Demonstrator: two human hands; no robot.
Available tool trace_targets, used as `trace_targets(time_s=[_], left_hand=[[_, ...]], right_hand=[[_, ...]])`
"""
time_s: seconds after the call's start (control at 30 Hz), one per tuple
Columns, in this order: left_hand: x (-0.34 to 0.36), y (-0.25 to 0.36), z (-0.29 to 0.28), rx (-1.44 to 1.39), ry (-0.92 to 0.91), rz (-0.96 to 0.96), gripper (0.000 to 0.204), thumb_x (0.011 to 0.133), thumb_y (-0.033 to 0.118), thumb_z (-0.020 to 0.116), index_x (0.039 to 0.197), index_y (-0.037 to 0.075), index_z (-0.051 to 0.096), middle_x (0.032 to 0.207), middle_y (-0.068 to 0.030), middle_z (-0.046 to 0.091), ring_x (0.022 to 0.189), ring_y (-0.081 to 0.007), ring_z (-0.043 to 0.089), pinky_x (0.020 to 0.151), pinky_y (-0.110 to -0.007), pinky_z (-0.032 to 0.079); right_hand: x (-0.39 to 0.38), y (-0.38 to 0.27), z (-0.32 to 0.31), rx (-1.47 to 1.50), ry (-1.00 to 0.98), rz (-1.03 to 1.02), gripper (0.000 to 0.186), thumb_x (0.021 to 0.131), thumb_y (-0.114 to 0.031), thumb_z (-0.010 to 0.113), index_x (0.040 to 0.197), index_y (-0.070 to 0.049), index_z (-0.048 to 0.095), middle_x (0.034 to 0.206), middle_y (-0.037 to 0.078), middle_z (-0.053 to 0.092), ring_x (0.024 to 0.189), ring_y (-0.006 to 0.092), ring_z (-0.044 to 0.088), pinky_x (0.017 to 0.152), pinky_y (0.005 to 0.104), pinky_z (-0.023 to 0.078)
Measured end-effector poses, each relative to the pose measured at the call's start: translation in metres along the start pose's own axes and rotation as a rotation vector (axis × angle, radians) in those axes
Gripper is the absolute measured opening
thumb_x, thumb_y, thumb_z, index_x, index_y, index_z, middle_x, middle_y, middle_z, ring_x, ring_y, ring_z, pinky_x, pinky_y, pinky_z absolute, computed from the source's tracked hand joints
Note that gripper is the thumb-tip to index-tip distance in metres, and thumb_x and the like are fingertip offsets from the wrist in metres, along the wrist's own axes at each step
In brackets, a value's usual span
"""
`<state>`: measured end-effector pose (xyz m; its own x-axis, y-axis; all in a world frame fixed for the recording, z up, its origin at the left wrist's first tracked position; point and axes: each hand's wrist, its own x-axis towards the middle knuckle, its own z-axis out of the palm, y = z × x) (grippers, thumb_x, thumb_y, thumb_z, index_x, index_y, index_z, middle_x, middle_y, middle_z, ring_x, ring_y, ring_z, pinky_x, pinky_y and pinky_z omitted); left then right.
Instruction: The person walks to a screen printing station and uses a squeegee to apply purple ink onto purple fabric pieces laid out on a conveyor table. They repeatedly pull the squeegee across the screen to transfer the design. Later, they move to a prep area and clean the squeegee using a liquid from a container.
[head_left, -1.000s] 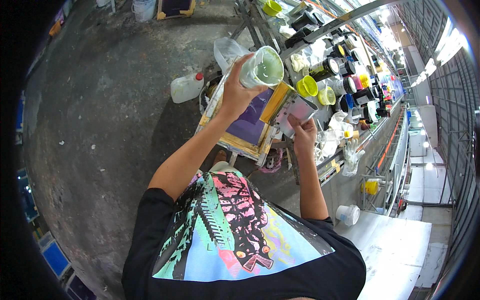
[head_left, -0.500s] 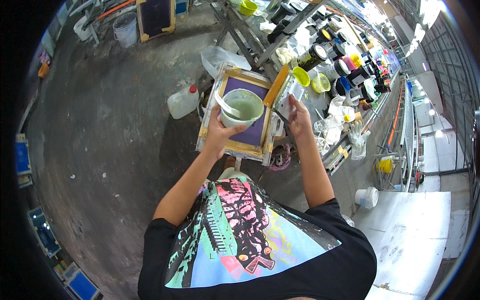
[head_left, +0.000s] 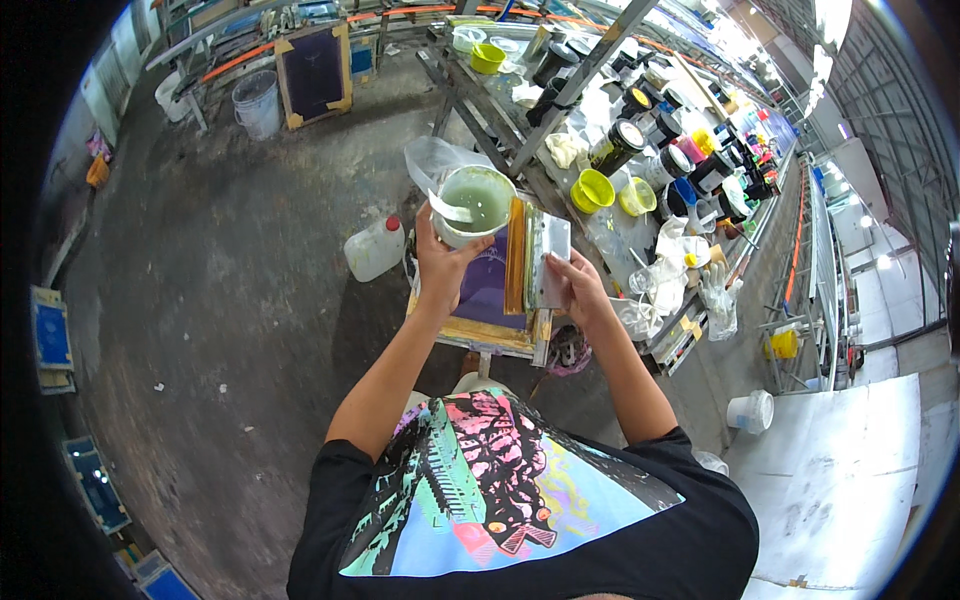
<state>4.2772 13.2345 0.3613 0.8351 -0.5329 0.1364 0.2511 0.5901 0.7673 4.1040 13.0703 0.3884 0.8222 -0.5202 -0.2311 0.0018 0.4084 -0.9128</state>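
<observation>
Tub (head_left: 475,205) of green paste sits gripped in left hand (head_left: 443,265)

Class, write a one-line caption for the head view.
Left hand holds a tub of pale green ink; right hand grips a squeegee over a printing screen.

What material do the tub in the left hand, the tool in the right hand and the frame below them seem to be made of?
The tub in the left hand looks like translucent plastic: pale green shows through its wall. The squeegee in the right hand seems to have a wooden handle, tan and matt, with a grey blade, perhaps rubber. The screen frame looks like bare wood, yellowish, around a purple mesh.
</observation>
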Motion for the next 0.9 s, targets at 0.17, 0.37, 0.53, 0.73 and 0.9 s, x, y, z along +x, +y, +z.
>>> trace_targets(time_s=[0.17, 0.37, 0.53, 0.73, 0.9], left_hand=[[0.028, 0.008, 0.0, 0.151, 0.02, -0.013, 0.087, 0.077, -0.01, 0.084, 0.147, 0.009, 0.036, 0.141, -0.0101, 0.051, 0.129, -0.0223, 0.057, 0.107, -0.035, 0.055], [0.022, 0.022, -0.037, 0.064, 0.031, 0.156, 0.083, 0.076, -0.005, 0.087, 0.142, 0.01, 0.04, 0.136, -0.0106, 0.055, 0.127, -0.023, 0.059, 0.107, -0.037, 0.054], [-0.018, 0.032, -0.088, 0.128, 0.192, 0.008, 0.083, 0.084, -0.007, 0.079, 0.149, 0.018, 0.035, 0.144, -0.0099, 0.051, 0.131, -0.0278, 0.058, 0.101, -0.044, 0.058], [-0.071, 0.042, -0.119, 0.104, 0.336, -0.082, 0.088, 0.086, -0.007, 0.077, 0.155, 0.018, 0.029, 0.147, -0.0125, 0.048, 0.132, -0.0292, 0.056, 0.1, -0.046, 0.059], [-0.098, 0.049, -0.133, 0.15, 0.406, -0.082, 0.091, 0.086, -0.009, 0.076, 0.157, 0.018, 0.027, 0.153, -0.014, 0.042, 0.135, -0.0309, 0.053, 0.101, -0.048, 0.058]], right_hand=[[-0.008, 0.005, -0.003, -0.082, 0.004, 0.007, 0.038, 0.097, -0.016, 0.074, 0.129, -0.002, 0.06, 0.116, 0.005, 0.071, 0.099, 0.0145, 0.071, 0.088, 0.0337, 0.06], [0.001, 0.024, -0.042, -0.238, 0.099, 0.036, 0.043, 0.091, -0.017, 0.081, 0.127, -0.001, 0.064, 0.109, 0.008, 0.074, 0.094, 0.0166, 0.072, 0.083, 0.036, 0.061], [0.037, 0.07, -0.063, -0.626, 0.201, 0.017, 0.031, 0.089, -0.02, 0.081, 0.112, 0.0, 0.075, 0.097, 0.007, 0.076, 0.086, 0.0166, 0.072, 0.077, 0.0357, 0.057], [0.065, 0.15, -0.038, -1.287, 0.098, -0.272, 0.034, 0.079, -0.021, 0.071, 0.109, -0.009, 0.078, 0.104, 0.015, 0.074, 0.098, 0.0369, 0.071, 0.086, 0.0447, 0.056], [0.083, 0.191, -0.023, -1.52, -0.044, -0.376, 0.036, 0.079, -0.016, 0.075, 0.115, -0.015, 0.076, 0.111, 0.007, 0.07, 0.1, 0.0308, 0.068, 0.086, 0.0459, 0.057]])
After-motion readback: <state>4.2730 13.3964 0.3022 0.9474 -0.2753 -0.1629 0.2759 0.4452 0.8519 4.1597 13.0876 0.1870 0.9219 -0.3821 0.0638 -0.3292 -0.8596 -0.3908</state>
